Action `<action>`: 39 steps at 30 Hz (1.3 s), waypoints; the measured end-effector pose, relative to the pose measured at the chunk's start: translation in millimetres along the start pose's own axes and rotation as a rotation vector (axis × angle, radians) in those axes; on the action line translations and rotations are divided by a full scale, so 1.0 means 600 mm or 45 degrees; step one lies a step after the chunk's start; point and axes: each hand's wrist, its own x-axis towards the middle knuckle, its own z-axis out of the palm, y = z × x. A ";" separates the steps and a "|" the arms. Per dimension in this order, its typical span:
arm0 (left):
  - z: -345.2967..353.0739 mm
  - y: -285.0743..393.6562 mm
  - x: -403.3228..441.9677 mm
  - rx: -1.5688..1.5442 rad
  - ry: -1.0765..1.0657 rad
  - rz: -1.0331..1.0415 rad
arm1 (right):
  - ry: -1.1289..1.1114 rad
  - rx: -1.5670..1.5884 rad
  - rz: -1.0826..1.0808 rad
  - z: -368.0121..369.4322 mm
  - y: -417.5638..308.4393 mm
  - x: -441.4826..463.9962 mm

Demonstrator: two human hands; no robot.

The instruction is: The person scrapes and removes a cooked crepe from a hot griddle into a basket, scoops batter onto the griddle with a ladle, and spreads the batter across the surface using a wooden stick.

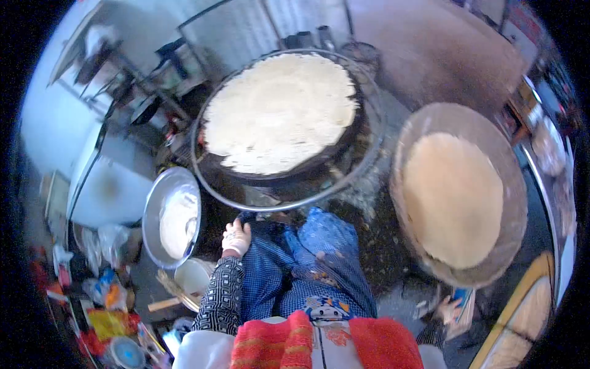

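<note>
You can read no text, label, brand, number or sign anywhere in this view. The coloured packets at the lower left of the frame and the round blue-topped tub near the bottom edge are too small and blurred for you to make out any lettering.

Ring: metal, smooth, with a light sheen. Griddle: dark, matt. Flatbread: matt face, ragged at the edge. Bowl: bare metal, smooth, shiny inside. Tub: dull brown, rough-looking wall; material cannot be confirmed from this blurred view. Checked clothes: woven cloth, creased. Towel: red cloth, soft, textured, matt. Sleeve: patterned cloth, no gloss. Bags: thin clear plastic, glossy, crumpled.
</note>
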 end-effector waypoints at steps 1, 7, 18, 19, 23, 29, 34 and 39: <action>0.010 -0.008 0.006 0.018 0.029 -0.004 | -0.021 -0.016 0.006 -0.015 0.000 0.000; 0.016 -0.013 0.022 0.000 0.109 0.038 | 0.019 0.286 0.005 -0.045 0.013 -0.038; -0.022 0.031 0.045 0.104 -0.192 0.017 | -0.665 0.918 -1.896 -0.550 -0.313 -0.490; -0.025 0.030 0.048 0.083 -0.218 0.028 | -0.645 0.707 -1.957 -0.560 -0.341 -0.512; -0.033 0.014 0.054 0.009 -0.178 0.051 | -0.426 0.275 -1.962 -0.576 -0.418 -0.572; -0.045 -0.043 0.067 -0.066 -0.176 -0.070 | -0.194 0.282 -2.076 -0.546 -0.454 -0.590; -0.055 -0.089 0.069 -0.139 -0.233 -0.129 | -0.060 0.429 -2.196 -0.530 -0.494 -0.599; -0.029 -0.112 0.073 -0.182 -0.138 -0.161 | -0.473 1.171 -1.774 -0.458 -0.656 -0.610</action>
